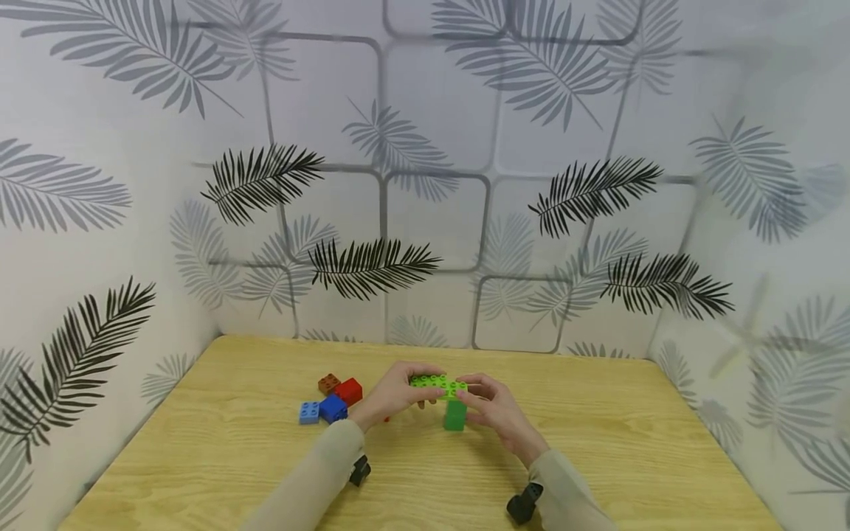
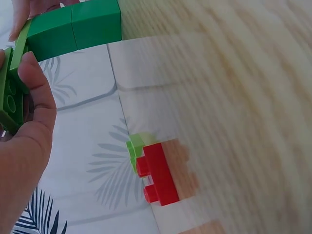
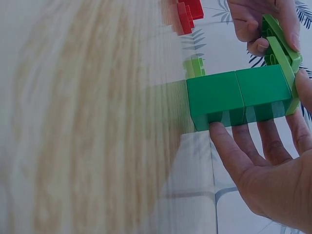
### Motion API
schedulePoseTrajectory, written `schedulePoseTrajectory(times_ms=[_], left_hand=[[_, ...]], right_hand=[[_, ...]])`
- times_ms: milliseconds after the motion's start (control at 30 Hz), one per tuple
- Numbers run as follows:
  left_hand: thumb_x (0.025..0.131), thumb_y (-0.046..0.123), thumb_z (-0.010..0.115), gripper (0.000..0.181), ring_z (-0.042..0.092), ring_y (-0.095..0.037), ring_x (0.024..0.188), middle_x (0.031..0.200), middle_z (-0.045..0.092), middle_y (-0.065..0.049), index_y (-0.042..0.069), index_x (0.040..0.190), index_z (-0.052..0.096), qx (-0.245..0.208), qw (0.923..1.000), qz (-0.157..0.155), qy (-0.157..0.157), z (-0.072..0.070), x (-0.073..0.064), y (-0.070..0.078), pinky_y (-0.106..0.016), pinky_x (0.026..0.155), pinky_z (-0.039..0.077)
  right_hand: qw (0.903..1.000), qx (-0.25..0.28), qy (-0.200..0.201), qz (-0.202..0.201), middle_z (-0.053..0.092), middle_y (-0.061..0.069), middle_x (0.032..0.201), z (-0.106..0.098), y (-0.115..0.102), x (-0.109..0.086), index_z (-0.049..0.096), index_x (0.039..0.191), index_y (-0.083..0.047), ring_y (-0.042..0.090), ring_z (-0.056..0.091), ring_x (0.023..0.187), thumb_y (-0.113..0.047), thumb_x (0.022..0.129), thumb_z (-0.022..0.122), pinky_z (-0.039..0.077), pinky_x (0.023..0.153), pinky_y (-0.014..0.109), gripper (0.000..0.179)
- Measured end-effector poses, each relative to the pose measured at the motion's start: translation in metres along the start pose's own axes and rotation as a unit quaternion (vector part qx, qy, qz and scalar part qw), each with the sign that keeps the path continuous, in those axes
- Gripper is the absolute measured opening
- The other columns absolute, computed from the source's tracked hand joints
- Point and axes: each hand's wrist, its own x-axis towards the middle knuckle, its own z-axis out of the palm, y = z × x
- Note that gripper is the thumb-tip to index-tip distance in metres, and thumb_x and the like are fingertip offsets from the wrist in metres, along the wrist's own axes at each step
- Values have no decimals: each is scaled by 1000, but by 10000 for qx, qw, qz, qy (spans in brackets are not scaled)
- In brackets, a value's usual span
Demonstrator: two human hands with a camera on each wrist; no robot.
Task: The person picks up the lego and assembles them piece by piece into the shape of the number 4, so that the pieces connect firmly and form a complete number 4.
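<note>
In the left wrist view, a thin red plastic brick (image 2: 165, 174) and a small lime-green plastic brick (image 2: 135, 146) were shown on the table beyond the hands, whereas in the head view only a sliver of red was left visible beside the wrist. By the head view alone, the whole loose group was shown: an orange-brown studded brick (image 1: 328, 383), a bright red block (image 1: 348, 391), a dark blue block (image 1: 333, 408) and a light blue studded brick (image 1: 308, 412), set close together to the left of the hands. The tower of two dark green plastic blocks (image 3: 239, 100) was seen most fully from the right wrist, topped by a flat lime-green plate (image 3: 281, 59). The tower was held by the right hand (image 1: 494, 409), its fingers laid along one side and its thumb set near the plate. A second lime-green studded plate (image 2: 10, 114) was pinched by the left hand (image 1: 393, 387) right against the topped plate; whether the two were joined could not be told. The work was done over a yellowish wood-grained tabletop (image 1: 598, 457), backed by a pale wall (image 1: 438, 221) patterned with grey and black leaves.
</note>
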Motion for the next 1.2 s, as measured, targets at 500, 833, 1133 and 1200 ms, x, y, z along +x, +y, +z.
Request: schedulePoseTrajectory(times_ms=[500,833,1133,1200], left_hand=[[88,22,74,45,70,-39,94,109,71,-11,3,128,64,-470,9985,-271,-110,2,2,9,-56,89,53],[96,21,65,38,68,-45,94,109,70,-14,-3,125,65,-694,9972,-282,-45,2,5,8,-54,87,54],[95,16,66,33,72,-35,84,109,69,-15,-5,121,67,-474,9980,-389,119,4,6,12,-55,83,55],[94,17,67,32,73,-33,83,109,69,-15,-3,120,68,-441,9979,-455,135,4,6,14,-54,83,55]], right_hand=[[10000,44,19,15,55,18,129,-1,-2,-2,58,131,-8,20,64,104,-31,93,68,55,91,47,45],[10000,-6,-10,10,55,19,131,1,-3,-1,57,132,-9,22,64,106,-34,92,69,54,92,47,49],[10000,-14,-29,-20,54,21,133,2,-7,-3,55,133,-7,24,64,108,-29,95,66,53,93,48,46],[9999,-72,-56,-54,54,20,133,3,-7,-3,56,134,-8,25,62,111,-29,95,66,54,92,48,45]])
